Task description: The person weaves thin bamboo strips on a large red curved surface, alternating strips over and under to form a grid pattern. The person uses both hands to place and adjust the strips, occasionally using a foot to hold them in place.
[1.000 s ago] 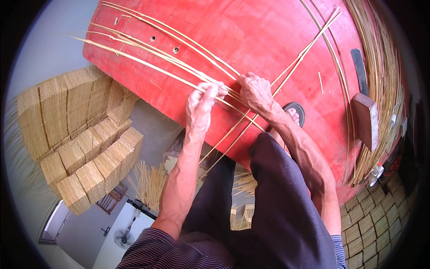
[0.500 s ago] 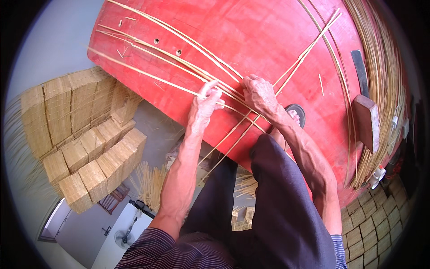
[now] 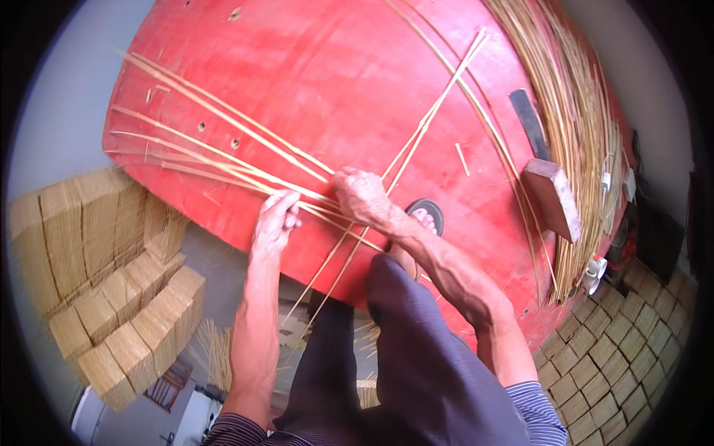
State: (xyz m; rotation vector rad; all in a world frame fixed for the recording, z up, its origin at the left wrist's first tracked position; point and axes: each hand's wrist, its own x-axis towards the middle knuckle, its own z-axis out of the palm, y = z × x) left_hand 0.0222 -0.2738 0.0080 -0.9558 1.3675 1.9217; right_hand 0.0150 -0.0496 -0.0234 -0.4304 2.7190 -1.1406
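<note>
From my end, the right hand (image 3: 362,196) lies knuckles-up over the spot where several long, thin, pale-tan plant strips (image 3: 223,154) meet a crossing pair of similar strips (image 3: 425,125). Its fingers are bent under and out of my sight, so I cannot tell whether they grip or only press. The left hand (image 3: 275,221), fingers loosely curled, is at the lower strips; blur keeps me from telling if it has one pinched.

All these strips lie on a broad, glossy red board (image 3: 312,89), whose far edge runs out of my view. A foot in a dark, open-toed sandal (image 3: 436,214) rests on it, partly covered by the right forearm. The crossing strips' near ends fade beside the dark trousers (image 3: 439,334). At right, a rough reddish-brown block (image 3: 550,197) hides part of a thick bundle of tan stalks (image 3: 561,141).
</note>
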